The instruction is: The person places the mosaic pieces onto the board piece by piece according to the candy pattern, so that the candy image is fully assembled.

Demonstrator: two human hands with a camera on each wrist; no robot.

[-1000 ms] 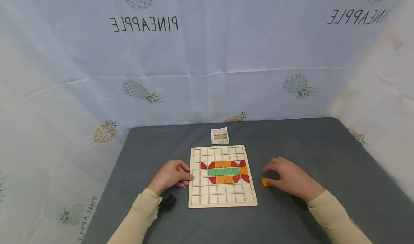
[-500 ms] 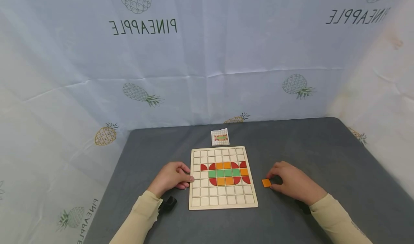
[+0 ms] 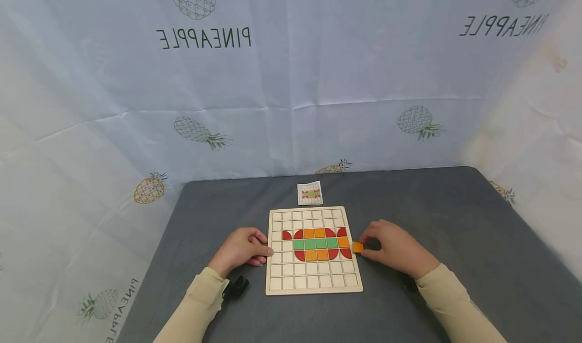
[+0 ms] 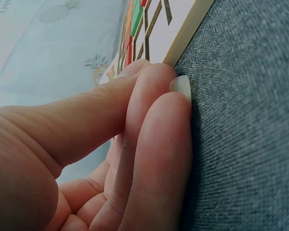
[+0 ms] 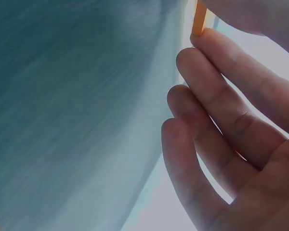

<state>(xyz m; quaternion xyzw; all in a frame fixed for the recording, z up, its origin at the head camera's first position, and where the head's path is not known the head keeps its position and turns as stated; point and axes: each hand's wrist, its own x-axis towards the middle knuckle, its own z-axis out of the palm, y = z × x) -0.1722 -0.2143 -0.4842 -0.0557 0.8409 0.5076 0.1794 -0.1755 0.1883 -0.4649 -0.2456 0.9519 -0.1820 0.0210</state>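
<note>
A wooden grid board [image 3: 312,282] lies on the table, its middle cells filled with red quarter-round, orange and green square tiles. At its left edge my left hand [image 3: 241,249] holds the board, thumb on the rim and fingers bent beside it. In the left wrist view the fingertips [image 4: 156,79] meet the board's pale edge [image 4: 192,29]. Just off the right edge, my right hand [image 3: 400,249] pinches an orange square tile [image 3: 357,247] between thumb and index finger. The right wrist view shows that tile [image 5: 199,18] edge-on, the other fingers extended apart from it.
Behind the board lies a small pattern card [image 3: 310,193] printed with a similar coloured figure. The dark grey table [image 3: 218,196] reaches back to a pale pineapple-print cloth [image 3: 364,70]. Black bands are on both wrists.
My right hand has picked up the orange tile from the table and carried it left to the board's right edge. The left hand has stayed in place on the board.
</note>
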